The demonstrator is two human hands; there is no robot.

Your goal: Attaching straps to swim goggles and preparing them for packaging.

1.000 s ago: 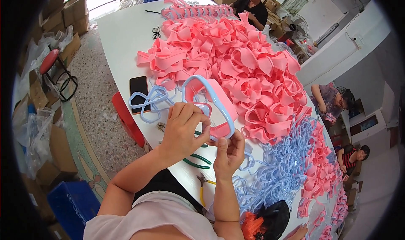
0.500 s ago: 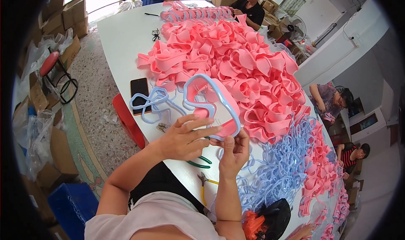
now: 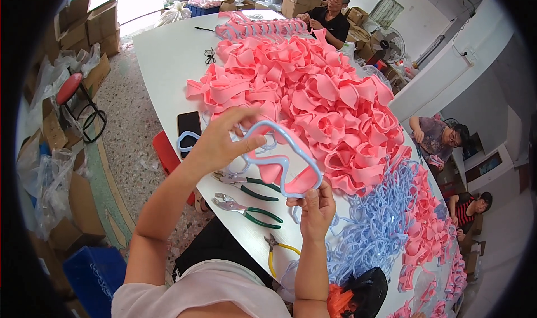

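A goggle-shaped piece (image 3: 283, 160), made of a light blue rim around a soft pink lining, is tilted above the white table between my hands. My right hand (image 3: 317, 210) pinches its lower right edge, thumb in front. At its upper left end is my left hand (image 3: 235, 136), thumb over the rim and fingers bent behind it, slightly blurred. Loose light blue rims (image 3: 187, 142) lie by a dark phone (image 3: 189, 125), partly hidden by my left forearm. Below the piece are two green-handled pliers (image 3: 246, 210) and yellow-handled cutters (image 3: 272, 251).
Pink soft linings (image 3: 335, 100) are heaped across the white table (image 3: 159, 66), with a tangle of light blue rims (image 3: 369, 223) at right. Glasses (image 3: 210, 56) lie farther off. A black bag (image 3: 369, 290) sits near my right arm. Co-workers sit around the table; a red stool (image 3: 165, 153) stands left.
My left hand has moved from the lower edge of the goggle piece up to its upper left end. The piece has tilted and sunk slightly; the pliers have come into fuller view.
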